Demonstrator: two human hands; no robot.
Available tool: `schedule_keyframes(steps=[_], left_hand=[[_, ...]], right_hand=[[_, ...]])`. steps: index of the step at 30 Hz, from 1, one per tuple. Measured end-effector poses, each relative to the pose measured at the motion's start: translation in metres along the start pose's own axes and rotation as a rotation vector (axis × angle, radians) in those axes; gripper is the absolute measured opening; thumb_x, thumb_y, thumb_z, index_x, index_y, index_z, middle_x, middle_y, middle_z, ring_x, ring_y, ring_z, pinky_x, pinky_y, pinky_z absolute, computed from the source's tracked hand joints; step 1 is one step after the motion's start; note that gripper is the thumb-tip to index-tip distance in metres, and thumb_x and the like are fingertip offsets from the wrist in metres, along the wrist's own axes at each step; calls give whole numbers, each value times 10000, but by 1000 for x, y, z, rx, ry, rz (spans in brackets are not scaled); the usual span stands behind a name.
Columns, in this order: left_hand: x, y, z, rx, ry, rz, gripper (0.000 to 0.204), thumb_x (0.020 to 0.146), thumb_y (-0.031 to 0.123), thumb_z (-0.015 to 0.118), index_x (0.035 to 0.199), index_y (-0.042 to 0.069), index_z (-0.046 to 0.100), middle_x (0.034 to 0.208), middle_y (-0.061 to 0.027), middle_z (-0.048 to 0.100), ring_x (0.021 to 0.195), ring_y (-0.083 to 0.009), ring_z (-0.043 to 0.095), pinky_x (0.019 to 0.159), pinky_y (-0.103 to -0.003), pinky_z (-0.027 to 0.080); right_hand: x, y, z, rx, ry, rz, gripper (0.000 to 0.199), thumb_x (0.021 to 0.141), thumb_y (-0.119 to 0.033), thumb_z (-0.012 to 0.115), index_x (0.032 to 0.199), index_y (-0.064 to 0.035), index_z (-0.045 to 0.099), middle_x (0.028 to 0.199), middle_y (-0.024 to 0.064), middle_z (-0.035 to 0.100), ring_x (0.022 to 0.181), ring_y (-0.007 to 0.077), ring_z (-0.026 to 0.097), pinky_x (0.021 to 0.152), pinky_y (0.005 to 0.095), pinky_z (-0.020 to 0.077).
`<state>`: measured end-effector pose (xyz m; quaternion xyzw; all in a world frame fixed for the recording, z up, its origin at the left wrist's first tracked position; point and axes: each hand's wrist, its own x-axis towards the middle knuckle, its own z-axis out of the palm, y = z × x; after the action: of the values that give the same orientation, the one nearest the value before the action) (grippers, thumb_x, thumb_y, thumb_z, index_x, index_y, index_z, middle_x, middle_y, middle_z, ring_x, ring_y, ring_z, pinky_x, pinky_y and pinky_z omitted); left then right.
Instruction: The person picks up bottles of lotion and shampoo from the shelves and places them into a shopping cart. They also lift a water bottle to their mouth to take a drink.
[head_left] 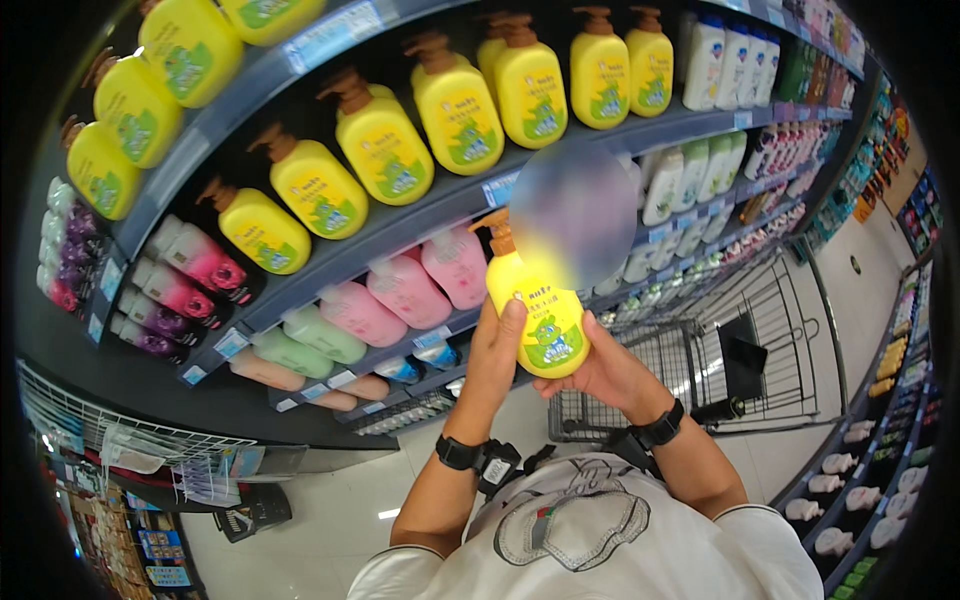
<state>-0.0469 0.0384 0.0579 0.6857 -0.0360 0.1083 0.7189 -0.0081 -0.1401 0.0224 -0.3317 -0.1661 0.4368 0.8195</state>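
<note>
I can see the left hand point(500, 338) and right hand point(607, 367) share a closed grip around a yellow pump bottle point(552, 335), in front of the shelf point(380, 237), probably cradling both sides to keep its weight steady.

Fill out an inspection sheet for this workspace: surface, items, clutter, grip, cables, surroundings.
Surface: shelf carrying a row of yellow bottles with brown pumps; the held bottle is off it.
Items: held bottle, yellow, slightly tilted, pump at the upper end, label toward the camera.
Clutter: cart beyond the right hand; black basket at lower left.
Grip: left hand holds the bottle's left side, thumb on the front; right hand holds its lower right side.
Cables: nothing seen.
Surroundings: pink bottles one shelf down; pale floor; a blurred patch hides part of the shelving.
</note>
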Motion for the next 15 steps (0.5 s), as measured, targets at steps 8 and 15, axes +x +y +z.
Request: schedule_keyframes(steps=[8, 15], left_hand=[[-2, 13, -2, -203, 159, 65, 553, 1123, 424, 346, 1471, -1, 408, 1351, -102, 563, 1214, -186, 549, 1049, -343, 429], [2, 19, -7, -612, 169, -66, 664, 1068, 611, 313, 1325, 42, 542, 1161, -117, 670, 1031, -224, 667, 912, -365, 552]], right_hand=[[10, -5, 36, -305, 101, -236, 587, 1079, -412, 481, 1520, -63, 314, 1330, 127, 554, 1044, 217, 659, 855, 360, 592], [0, 1, 63, -515, 20, -324, 768, 1055, -315, 570, 1630, -60, 129, 1490, 118, 401, 1208, 170, 535, 922, 306, 546]])
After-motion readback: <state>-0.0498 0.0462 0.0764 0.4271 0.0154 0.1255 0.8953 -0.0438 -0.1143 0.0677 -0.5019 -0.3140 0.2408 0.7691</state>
